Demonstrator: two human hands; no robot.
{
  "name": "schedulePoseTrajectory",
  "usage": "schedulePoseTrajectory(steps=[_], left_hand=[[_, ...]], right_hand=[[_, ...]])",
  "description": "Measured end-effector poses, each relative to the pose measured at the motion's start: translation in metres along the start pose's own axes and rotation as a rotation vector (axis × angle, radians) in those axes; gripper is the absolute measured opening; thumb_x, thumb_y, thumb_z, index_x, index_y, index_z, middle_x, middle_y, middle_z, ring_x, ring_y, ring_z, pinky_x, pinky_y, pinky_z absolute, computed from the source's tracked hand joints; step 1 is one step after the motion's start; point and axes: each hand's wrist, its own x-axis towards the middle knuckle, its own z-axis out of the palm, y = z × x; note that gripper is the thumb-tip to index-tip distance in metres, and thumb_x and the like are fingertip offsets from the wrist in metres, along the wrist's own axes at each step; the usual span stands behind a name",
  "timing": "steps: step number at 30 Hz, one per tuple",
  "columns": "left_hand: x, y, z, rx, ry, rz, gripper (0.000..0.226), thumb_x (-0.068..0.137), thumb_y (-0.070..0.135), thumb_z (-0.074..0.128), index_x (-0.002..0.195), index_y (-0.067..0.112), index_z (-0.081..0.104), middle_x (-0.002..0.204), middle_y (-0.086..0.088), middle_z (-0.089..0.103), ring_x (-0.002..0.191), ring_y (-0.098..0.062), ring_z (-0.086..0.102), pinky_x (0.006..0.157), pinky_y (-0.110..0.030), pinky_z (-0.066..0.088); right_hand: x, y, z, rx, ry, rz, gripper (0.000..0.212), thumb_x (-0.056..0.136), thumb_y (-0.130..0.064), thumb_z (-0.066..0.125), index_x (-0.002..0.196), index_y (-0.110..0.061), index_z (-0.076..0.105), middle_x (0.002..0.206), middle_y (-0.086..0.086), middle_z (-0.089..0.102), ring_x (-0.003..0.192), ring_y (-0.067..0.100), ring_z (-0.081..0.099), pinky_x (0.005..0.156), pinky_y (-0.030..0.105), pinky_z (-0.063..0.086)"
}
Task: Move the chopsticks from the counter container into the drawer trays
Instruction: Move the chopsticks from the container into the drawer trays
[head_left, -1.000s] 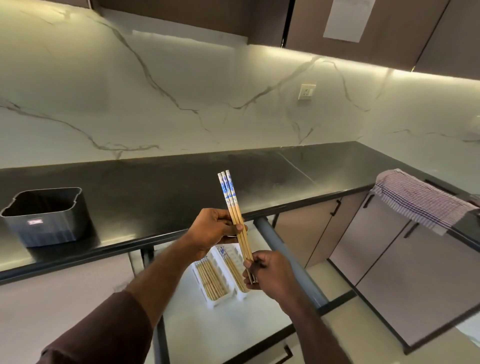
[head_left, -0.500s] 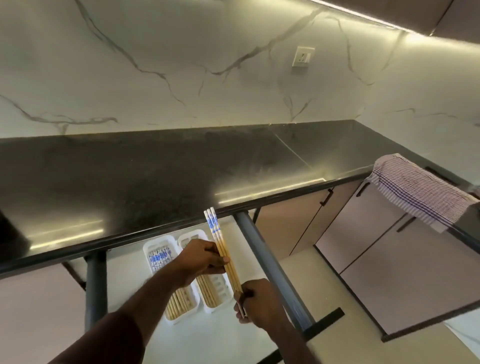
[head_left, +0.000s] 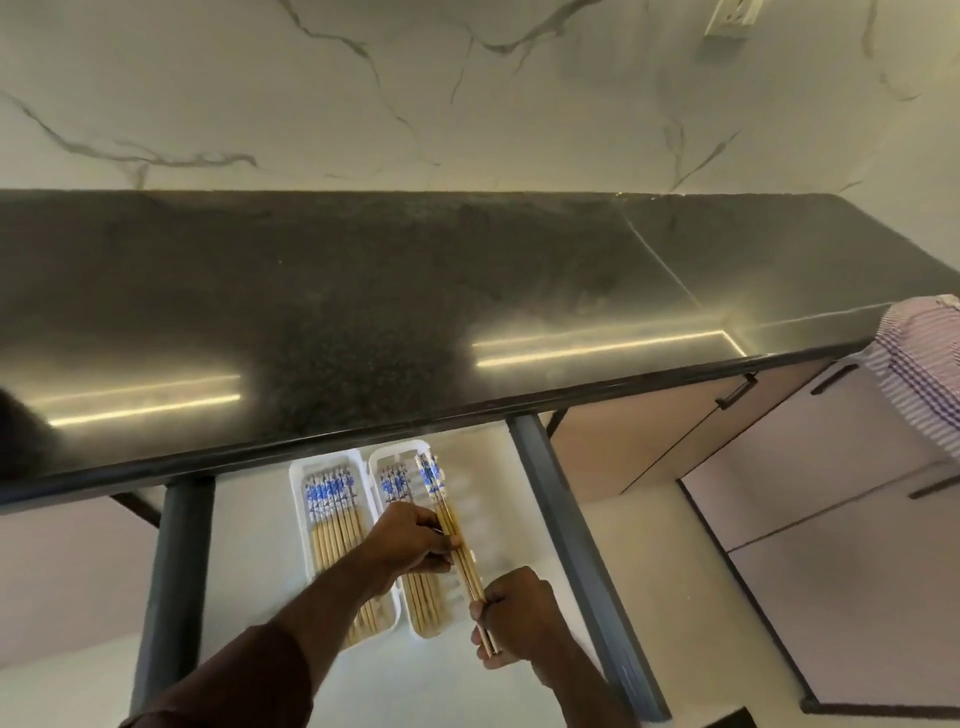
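A small bundle of wooden chopsticks (head_left: 437, 486) with blue-and-white tops is held low over the right white tray (head_left: 399, 451) in the open drawer (head_left: 519, 525). My left hand (head_left: 410, 540) grips the bundle near its middle. My right hand (head_left: 514, 616) pinches its thin lower ends. The right tray holds a few chopsticks (head_left: 395, 486) along its left side. The left white tray (head_left: 297, 470) is filled with several chopsticks (head_left: 332, 512). The counter container shows only as a dark blur (head_left: 15, 431) at the left edge.
The black counter (head_left: 415, 312) overhangs the drawer's back. Dark drawer rails stand at the left (head_left: 176, 571) and right (head_left: 566, 530). A striped towel (head_left: 919, 364) hangs at the far right above closed cabinet doors (head_left: 779, 441).
Both hands have lowered the bundle from above the counter edge down into the drawer, over the right tray. My view has tilted downward, and the container has slid out of sight.
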Motion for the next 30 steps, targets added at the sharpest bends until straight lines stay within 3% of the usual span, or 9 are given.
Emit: schedulePoseTrajectory(steps=[9,12,17,20,22,24,26,28,30], left_hand=[[0.04,-0.017,-0.006,-0.002,0.146,-0.056,0.007,0.083,-0.005,0.069,0.087,0.001,0.068,0.079,-0.015,0.076,0.072,-0.026,0.076,0.059,-0.033,0.06],[0.05,-0.019,-0.006,-0.026,0.176,-0.068,0.016,0.084,-0.006,0.067,0.099,-0.004,0.067,0.081,-0.014,0.076,0.071,-0.024,0.076,0.06,-0.033,0.061],[0.061,-0.021,-0.004,0.015,0.259,-0.051,0.039,0.082,-0.005,0.07,0.119,0.001,0.06,0.093,-0.015,0.072,0.08,-0.025,0.074,0.063,-0.03,0.061],[0.066,-0.024,-0.004,0.199,0.342,0.067,0.024,0.087,0.002,0.066,0.11,0.008,0.064,0.094,-0.01,0.071,0.082,-0.02,0.072,0.074,-0.036,0.062],[0.068,-0.025,-0.004,0.403,0.338,0.148,0.014,0.092,0.006,0.06,0.104,0.01,0.066,0.093,-0.007,0.07,0.082,-0.016,0.071,0.074,-0.032,0.061],[0.069,-0.028,-0.004,0.587,0.288,0.202,0.016,0.092,0.006,0.059,0.107,0.01,0.064,0.096,-0.005,0.068,0.084,-0.013,0.069,0.073,-0.026,0.06],[0.071,-0.031,-0.003,0.722,0.246,0.233,0.023,0.093,0.01,0.059,0.116,0.01,0.061,0.109,-0.007,0.066,0.097,-0.016,0.066,0.082,-0.027,0.058],[0.073,-0.035,-0.001,0.968,0.242,0.289,0.032,0.096,0.02,0.056,0.127,0.009,0.055,0.129,-0.01,0.059,0.124,-0.023,0.053,0.107,-0.036,0.043],[0.074,-0.039,0.0,1.25,0.235,0.314,0.041,0.098,0.027,0.05,0.136,0.009,0.049,0.146,-0.01,0.047,0.147,-0.029,0.023,0.122,-0.047,0.011]], right_hand=[[0.054,-0.015,0.018,-0.026,-0.023,0.014,0.019,0.085,-0.017,0.07,0.098,-0.004,0.064,0.086,0.015,0.074,0.067,0.028,0.074,0.061,0.046,0.062],[0.069,-0.02,0.022,-0.059,-0.009,0.025,0.024,0.084,-0.018,0.071,0.1,-0.002,0.064,0.094,0.017,0.073,0.079,0.033,0.074,0.068,0.048,0.062],[0.085,-0.028,0.031,-0.145,0.038,0.005,0.024,0.084,-0.02,0.069,0.101,-0.005,0.061,0.094,0.012,0.073,0.08,0.029,0.074,0.073,0.046,0.061],[0.093,-0.028,0.038,-0.185,0.027,0.0,0.031,0.081,-0.022,0.07,0.106,-0.005,0.061,0.105,0.013,0.071,0.096,0.032,0.07,0.084,0.046,0.058],[0.095,-0.027,0.042,-0.208,0.032,0.012,0.033,0.081,-0.021,0.07,0.108,-0.006,0.061,0.109,0.012,0.07,0.099,0.031,0.069,0.087,0.043,0.057],[0.095,-0.024,0.044,-0.295,0.079,-0.004,0.032,0.082,-0.022,0.068,0.109,-0.007,0.06,0.112,0.009,0.069,0.102,0.028,0.067,0.09,0.036,0.055],[0.095,-0.021,0.047,-0.377,0.13,-0.036,0.029,0.085,-0.023,0.065,0.109,-0.009,0.058,0.115,0.006,0.068,0.106,0.025,0.066,0.089,0.03,0.052],[0.094,-0.018,0.05,-0.444,0.153,-0.079,0.028,0.088,-0.024,0.061,0.112,-0.01,0.057,0.117,0.004,0.067,0.109,0.024,0.064,0.092,0.029,0.05],[0.093,-0.015,0.054,-0.497,0.179,-0.13,0.027,0.091,-0.024,0.056,0.114,-0.01,0.057,0.118,0.004,0.066,0.11,0.023,0.063,0.093,0.028,0.049]])
